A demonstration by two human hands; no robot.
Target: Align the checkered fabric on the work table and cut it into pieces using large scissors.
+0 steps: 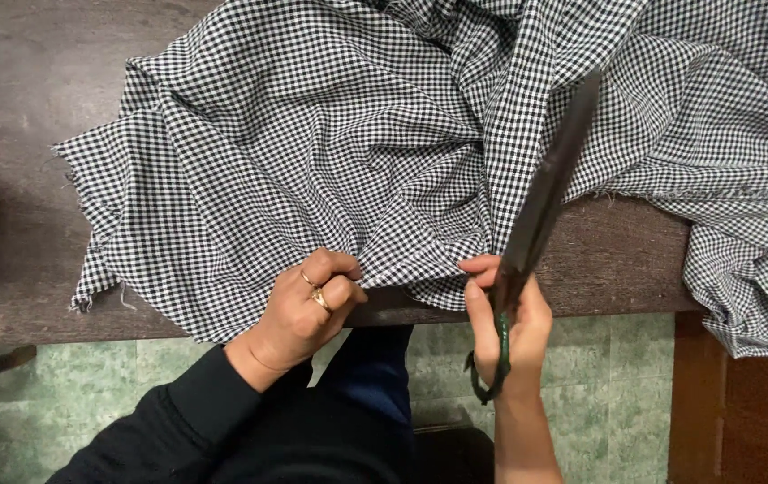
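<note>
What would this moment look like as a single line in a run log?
left hand: pinching checked cloth at table edge | right hand: grip closed on scissors, blades up across cloth | floor: green tiles

You have no packages, labels, signs or screens anywhere in front of you here.
</note>
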